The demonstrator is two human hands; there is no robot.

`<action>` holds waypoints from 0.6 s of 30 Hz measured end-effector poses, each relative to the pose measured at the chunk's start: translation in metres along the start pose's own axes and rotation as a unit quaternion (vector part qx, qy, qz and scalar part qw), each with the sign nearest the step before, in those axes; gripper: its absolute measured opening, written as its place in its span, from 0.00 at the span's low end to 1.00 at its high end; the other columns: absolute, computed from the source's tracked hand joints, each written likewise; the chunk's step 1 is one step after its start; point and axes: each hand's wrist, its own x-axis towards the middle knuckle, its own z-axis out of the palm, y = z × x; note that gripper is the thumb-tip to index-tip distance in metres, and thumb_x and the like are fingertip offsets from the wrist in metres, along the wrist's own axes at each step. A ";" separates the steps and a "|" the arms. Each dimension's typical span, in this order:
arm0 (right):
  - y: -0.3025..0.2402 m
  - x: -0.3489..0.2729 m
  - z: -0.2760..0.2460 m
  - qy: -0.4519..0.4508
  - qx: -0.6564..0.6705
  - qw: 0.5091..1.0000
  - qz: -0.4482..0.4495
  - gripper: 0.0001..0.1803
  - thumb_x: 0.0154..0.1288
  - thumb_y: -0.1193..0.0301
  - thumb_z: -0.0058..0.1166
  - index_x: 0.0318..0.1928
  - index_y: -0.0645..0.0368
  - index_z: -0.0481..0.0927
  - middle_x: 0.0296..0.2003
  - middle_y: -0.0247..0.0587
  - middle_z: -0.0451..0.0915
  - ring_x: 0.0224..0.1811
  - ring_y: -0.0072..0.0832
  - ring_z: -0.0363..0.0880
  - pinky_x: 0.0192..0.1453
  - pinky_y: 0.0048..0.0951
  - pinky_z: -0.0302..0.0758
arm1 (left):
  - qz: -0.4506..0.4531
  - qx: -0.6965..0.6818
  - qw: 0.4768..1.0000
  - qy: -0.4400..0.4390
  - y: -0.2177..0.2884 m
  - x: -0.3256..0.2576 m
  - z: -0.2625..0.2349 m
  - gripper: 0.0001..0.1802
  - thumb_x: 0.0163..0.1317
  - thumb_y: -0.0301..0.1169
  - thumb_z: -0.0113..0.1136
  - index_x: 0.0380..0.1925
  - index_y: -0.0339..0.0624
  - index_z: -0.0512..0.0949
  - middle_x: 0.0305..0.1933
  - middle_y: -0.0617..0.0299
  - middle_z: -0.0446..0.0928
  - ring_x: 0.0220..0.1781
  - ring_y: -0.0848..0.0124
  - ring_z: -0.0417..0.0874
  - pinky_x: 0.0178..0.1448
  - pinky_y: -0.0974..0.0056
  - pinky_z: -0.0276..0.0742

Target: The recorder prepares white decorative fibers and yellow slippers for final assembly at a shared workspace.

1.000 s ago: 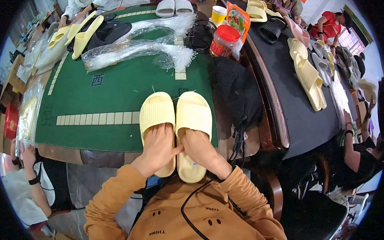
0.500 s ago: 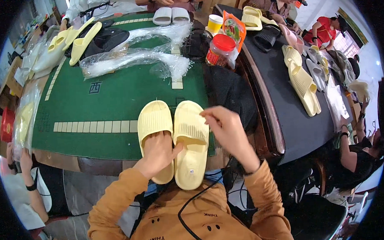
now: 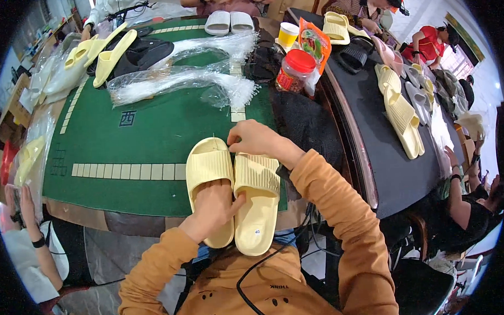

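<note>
A pair of pale yellow ribbed slippers lies side by side at the table's near edge, toes pointing away from me. My left hand (image 3: 212,209) has its fingers tucked under the strap of the left slipper (image 3: 210,165), while its thumb reaches across to the right slipper (image 3: 255,224). A small round white sticker (image 3: 257,232) marks the right insole. Over the right slipper's toe bends my right hand (image 3: 254,139), its fingers pinched together near the gap between both toes. Whatever is in that pinch is too small to make out.
Clear plastic bags (image 3: 183,85) spread over the green table mat (image 3: 146,136). Grey slippers (image 3: 229,23) and more yellow ones (image 3: 115,57) stand farther off. A red-lidded jar (image 3: 295,71) and yellow-white cup (image 3: 287,34) sit beside the black table (image 3: 361,115), where several slippers lie. Other people work around.
My right hand has moved left, from the right slipper's outer side to the inner side of its toe. The left hand keeps its hold on the slippers.
</note>
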 end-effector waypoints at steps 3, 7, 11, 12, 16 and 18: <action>-0.014 -0.002 0.006 0.028 -0.084 0.995 -0.041 0.10 0.53 0.68 0.57 0.32 0.60 0.84 0.32 0.47 0.84 0.38 0.44 0.83 0.45 0.42 0.78 | 0.007 0.003 1.000 0.004 -0.006 -0.002 0.000 0.26 0.61 0.48 0.57 0.29 0.29 0.75 0.30 0.38 0.77 0.30 0.44 0.80 0.36 0.47 0.78; -0.014 0.001 0.015 0.099 -0.114 0.988 -0.026 0.10 0.54 0.69 0.52 0.34 0.60 0.83 0.30 0.52 0.82 0.37 0.48 0.82 0.42 0.46 0.78 | 0.043 0.002 0.997 0.064 -0.010 -0.004 0.009 0.26 0.62 0.48 0.57 0.29 0.29 0.75 0.28 0.39 0.77 0.28 0.44 0.80 0.34 0.47 0.78; 0.001 0.007 0.008 0.116 0.095 0.989 0.017 0.09 0.53 0.70 0.57 0.33 0.61 0.82 0.31 0.54 0.83 0.37 0.48 0.83 0.44 0.44 0.79 | 0.030 0.009 0.999 0.024 -0.006 -0.004 0.005 0.26 0.62 0.48 0.56 0.31 0.28 0.75 0.29 0.38 0.78 0.29 0.44 0.81 0.35 0.47 0.78; 0.006 0.006 0.006 0.106 0.105 0.989 -0.004 0.10 0.54 0.69 0.58 0.35 0.62 0.82 0.32 0.53 0.84 0.35 0.45 0.85 0.41 0.40 0.80 | 0.023 0.017 0.999 0.015 -0.004 -0.003 0.005 0.27 0.62 0.48 0.56 0.31 0.27 0.75 0.29 0.38 0.78 0.29 0.44 0.81 0.35 0.47 0.78; 0.005 0.008 0.005 0.043 0.202 0.978 0.038 0.13 0.55 0.72 0.57 0.41 0.64 0.82 0.32 0.49 0.85 0.32 0.36 0.85 0.38 0.35 0.80 | 0.038 0.005 0.999 0.026 -0.004 -0.006 0.007 0.28 0.63 0.48 0.55 0.33 0.26 0.75 0.29 0.36 0.78 0.30 0.44 0.82 0.36 0.46 0.78; 0.000 0.012 0.003 0.018 0.293 0.954 0.055 0.15 0.59 0.74 0.54 0.46 0.69 0.80 0.31 0.41 0.83 0.31 0.22 0.81 0.34 0.23 0.78 | 0.040 0.010 0.998 0.044 -0.005 -0.006 0.010 0.28 0.63 0.48 0.54 0.32 0.26 0.75 0.28 0.37 0.78 0.30 0.44 0.82 0.36 0.46 0.78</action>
